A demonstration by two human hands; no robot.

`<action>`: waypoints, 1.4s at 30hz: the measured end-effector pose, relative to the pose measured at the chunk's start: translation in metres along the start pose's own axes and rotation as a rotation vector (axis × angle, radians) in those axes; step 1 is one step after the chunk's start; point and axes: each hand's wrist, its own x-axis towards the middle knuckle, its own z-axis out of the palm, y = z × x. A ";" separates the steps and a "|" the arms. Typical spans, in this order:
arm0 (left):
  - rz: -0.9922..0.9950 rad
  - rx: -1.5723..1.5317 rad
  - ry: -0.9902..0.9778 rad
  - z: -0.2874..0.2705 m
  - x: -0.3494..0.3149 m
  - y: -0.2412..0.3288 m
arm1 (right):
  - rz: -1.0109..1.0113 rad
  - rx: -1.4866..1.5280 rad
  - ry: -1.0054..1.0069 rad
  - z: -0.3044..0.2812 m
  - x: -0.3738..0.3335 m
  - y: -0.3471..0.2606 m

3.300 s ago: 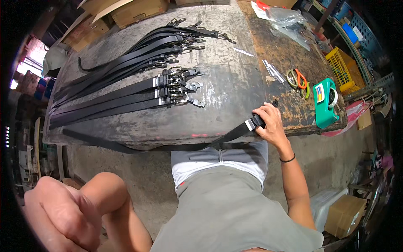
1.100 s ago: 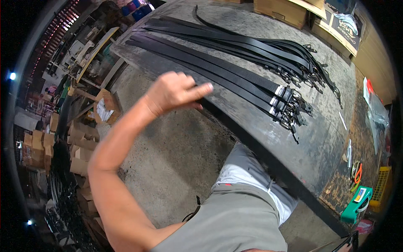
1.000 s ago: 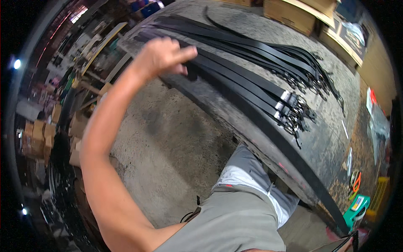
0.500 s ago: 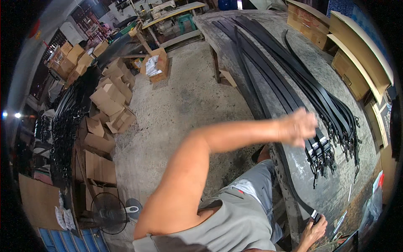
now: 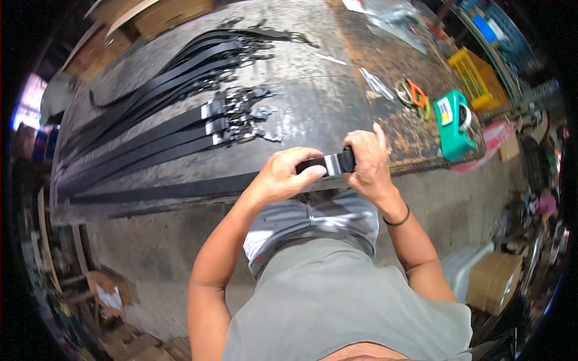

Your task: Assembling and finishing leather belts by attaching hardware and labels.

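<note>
A long black webbing strap point(image 5: 180, 188) runs along the near edge of the table. My left hand point(image 5: 283, 175) pinches it close to its right end. A pale, shiny band point(image 5: 332, 165) and a black buckle-like end piece point(image 5: 347, 160) show between my two hands. The fingers of my right hand point(image 5: 369, 162) are closed round that end piece and partly hide it, with one finger sticking up. Beyond my left hand lie several black straps point(image 5: 162, 133) in a row, their metal hooks point(image 5: 244, 114) pointing right. Farther back is a second bunch of straps point(image 5: 186, 57).
On the brown, worn right part of the table point(image 5: 403, 135) lie orange-handled scissors point(image 5: 415, 91), several white strips point(image 5: 376, 84) and a green tape dispenser point(image 5: 453, 127). A clear plastic bag point(image 5: 397, 24) is at the back. Cardboard boxes point(image 5: 168, 18) stand at the far left; another box point(image 5: 495, 283) is on the floor.
My view has turned to the right. My left hand, raised over the row of straps before, has come down onto the single strap beside my right hand. My right hand still holds that strap's end.
</note>
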 end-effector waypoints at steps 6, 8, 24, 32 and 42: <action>-0.117 -0.029 -0.092 0.017 0.018 0.035 | 0.012 -0.011 0.049 -0.006 -0.014 0.012; -0.229 -0.005 -0.113 0.019 0.017 0.037 | 0.025 0.023 0.047 -0.006 -0.015 0.010; -0.187 0.160 -0.065 0.032 0.020 0.046 | 0.086 0.126 0.121 0.002 -0.028 0.000; -0.121 0.177 -0.024 0.027 0.017 0.056 | 0.126 0.222 0.101 0.001 -0.031 -0.002; -0.240 0.208 -0.097 0.003 0.008 0.082 | 0.217 0.223 0.072 -0.006 -0.045 -0.009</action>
